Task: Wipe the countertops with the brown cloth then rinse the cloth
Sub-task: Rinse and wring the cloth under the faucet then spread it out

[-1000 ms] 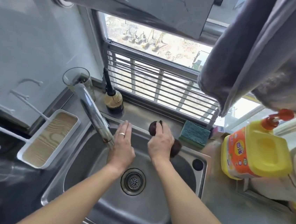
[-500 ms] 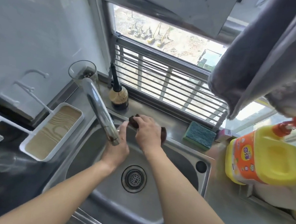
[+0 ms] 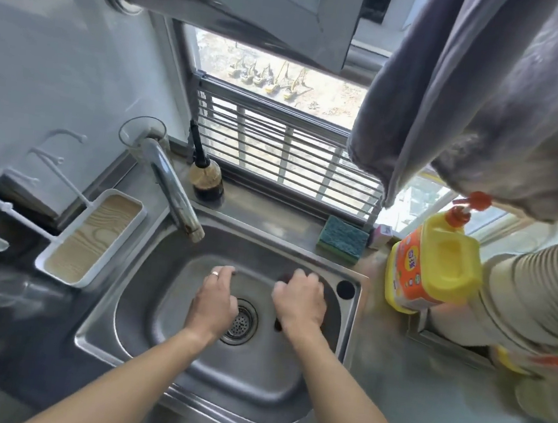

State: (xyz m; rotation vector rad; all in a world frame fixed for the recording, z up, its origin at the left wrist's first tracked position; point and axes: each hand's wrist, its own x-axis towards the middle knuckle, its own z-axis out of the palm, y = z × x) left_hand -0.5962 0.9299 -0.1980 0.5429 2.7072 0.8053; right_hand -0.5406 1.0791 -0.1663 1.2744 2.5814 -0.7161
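Note:
Both my hands are down in the steel sink (image 3: 252, 384). My right hand (image 3: 300, 305) grips the brown cloth (image 3: 278, 325) against the basin's right side. Only small dark bits of the cloth show under the palm and at the fingertips. My left hand (image 3: 214, 302), with a ring on it, hovers over the drain (image 3: 243, 324), fingers bent loosely and holding nothing. The faucet (image 3: 176, 193) points into the basin from the back left; no water shows. The steel countertop (image 3: 422, 409) runs to the right of the sink.
A green sponge (image 3: 341, 240) lies on the back ledge. A yellow detergent bottle (image 3: 433, 265) stands at the right, a dark bottle (image 3: 207, 179) behind the faucet, a white tray (image 3: 92, 236) at the left. A grey towel (image 3: 487, 112) hangs overhead at the right.
Both hands came off the sink's back rim and dropped into the basin. The right hand carried the cloth down and to the right; the left hand moved over the drain.

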